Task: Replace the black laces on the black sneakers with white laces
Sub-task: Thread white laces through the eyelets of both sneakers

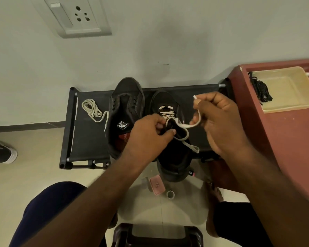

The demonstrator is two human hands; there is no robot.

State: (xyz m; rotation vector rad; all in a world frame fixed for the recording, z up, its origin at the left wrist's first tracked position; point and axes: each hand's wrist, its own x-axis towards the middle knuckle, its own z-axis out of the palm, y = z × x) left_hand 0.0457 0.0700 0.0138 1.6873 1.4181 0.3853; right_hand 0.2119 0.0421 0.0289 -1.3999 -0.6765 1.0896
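On the rack (pixel 86 139), a coiled lace (pixel 92 108) lies left, an unlaced sneaker (pixel 127 90) in the middle, a part-laced sneaker (pixel 165 99) right. Right of the rack, a tray (pixel 289 108) holds a lace bundle (pixel 260 90).

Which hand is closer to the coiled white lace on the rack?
Left. The left hand grips the laced sneaker, right of the coiled lace; the right hand, holding the threaded lace, is farther right.

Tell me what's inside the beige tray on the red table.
A tangled bundle of black laces lies at the left end of the tray, partly over its rim. Whatever is beneath the bundle is covered.
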